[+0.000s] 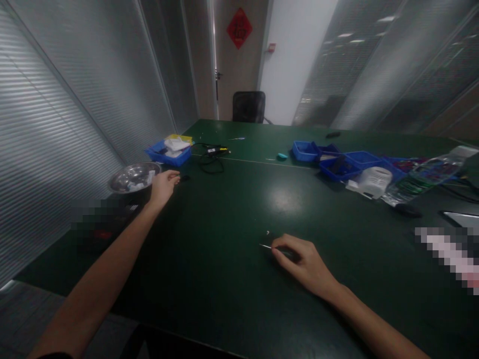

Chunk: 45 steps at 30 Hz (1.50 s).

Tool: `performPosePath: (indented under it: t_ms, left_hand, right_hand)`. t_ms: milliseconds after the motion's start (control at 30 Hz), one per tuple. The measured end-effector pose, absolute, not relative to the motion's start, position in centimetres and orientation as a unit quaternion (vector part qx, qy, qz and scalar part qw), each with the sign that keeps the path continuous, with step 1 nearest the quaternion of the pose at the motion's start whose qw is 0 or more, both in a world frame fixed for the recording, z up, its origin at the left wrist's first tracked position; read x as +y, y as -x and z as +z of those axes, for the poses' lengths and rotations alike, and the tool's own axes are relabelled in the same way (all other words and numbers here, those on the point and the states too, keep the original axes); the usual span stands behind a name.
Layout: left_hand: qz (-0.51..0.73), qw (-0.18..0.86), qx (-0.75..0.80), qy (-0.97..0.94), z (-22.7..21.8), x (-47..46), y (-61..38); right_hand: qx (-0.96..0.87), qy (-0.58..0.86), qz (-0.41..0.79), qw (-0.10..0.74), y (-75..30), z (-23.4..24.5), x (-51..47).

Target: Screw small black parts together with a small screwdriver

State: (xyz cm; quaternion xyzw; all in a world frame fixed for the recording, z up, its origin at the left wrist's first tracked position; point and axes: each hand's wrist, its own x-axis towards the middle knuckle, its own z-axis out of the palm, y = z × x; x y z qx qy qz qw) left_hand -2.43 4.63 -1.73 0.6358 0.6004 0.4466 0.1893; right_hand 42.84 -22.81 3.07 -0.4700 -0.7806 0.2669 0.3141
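My right hand [305, 264] is closed in a pinch around a thin silvery metal rod [265, 246], low over the near middle of the table. The rod's tip points left; the rest is hidden by the fingers, so its kind does not show. Just beyond it lie a few tiny pale bits [268, 233]. Stretched out to the far left, my left hand [163, 187] has thumb and fingers pressed together. A small dark object [184, 178] is right by those fingertips; whether it is held cannot be made out. Beside this hand stands a metal bowl [121, 185] with small whitish pieces.
On the dark green table [224, 224], a blue basket [181, 159] stands behind the bowl, near a black cabled device [214, 151]. At right are several blue trays [305, 151], a white plastic item [375, 182], a clear bottle [419, 182] and a dark mouse-like object [407, 211].
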Motion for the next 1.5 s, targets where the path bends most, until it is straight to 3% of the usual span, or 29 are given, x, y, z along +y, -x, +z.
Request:
performPosePath:
  t_ms: [133,400,867,1333,1500]
  left_hand:
    - [0.449,0.187,0.602,-0.634,-1.7,4.7,2.0]
    - [0.416,0.056,0.632,-0.652,-1.8,4.6,-0.3]
    - [0.415,0.141,0.657,-0.613,-2.3,5.3,-0.4]
    - [0.379,0.139,0.645,-0.649,-1.2,3.8,-1.8]
    - [0.272,0.266,0.503,-0.776,0.7,-2.2,-7.8]
  right_hand:
    - [-0.781,0.471,0.262,0.315,-42.8,3.0,-22.8]
    - [-0.782,0.468,0.260,0.321,-42.8,3.0,-22.8]
    - [-0.784,0.470,0.264,0.308,-42.8,2.9,-22.7]
    - [-0.786,0.472,0.256,0.307,-42.9,2.8,-22.7]
    - [-0.790,0.469,0.250,0.307,-42.9,2.8,-22.6]
